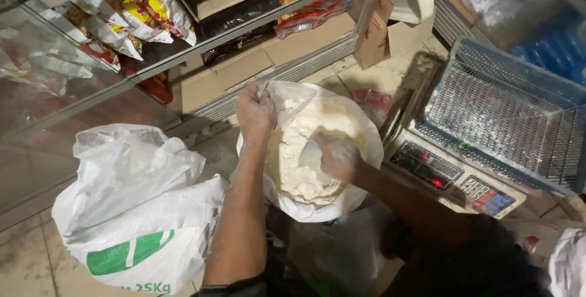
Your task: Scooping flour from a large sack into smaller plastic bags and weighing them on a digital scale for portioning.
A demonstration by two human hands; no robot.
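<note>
While the head camera looks down, two hands work at one open white sack of flour (317, 202) standing on the tiled floor. At the sack's far rim the left hand (255, 112) is dusted white, its fingers pinched shut on a fold of the sack's plastic edge. Inside the sack's mouth, the right hand (337, 158) lies on the pale flour (299, 175), its fingers closed round one whitish scoop (311, 153); how tightly, I cannot tell through the blur. Left of the sack stands a second white sack (137, 211), tied shut, with one green mark on its side. Right of the open sack sits one electronic scale (455, 178) with a red display and a keypad, carrying one blue wire basket (506, 114). Beyond the sack, a glass shelf (183, 53) holds several snack packets (143, 10), too jumbled to count.
</note>
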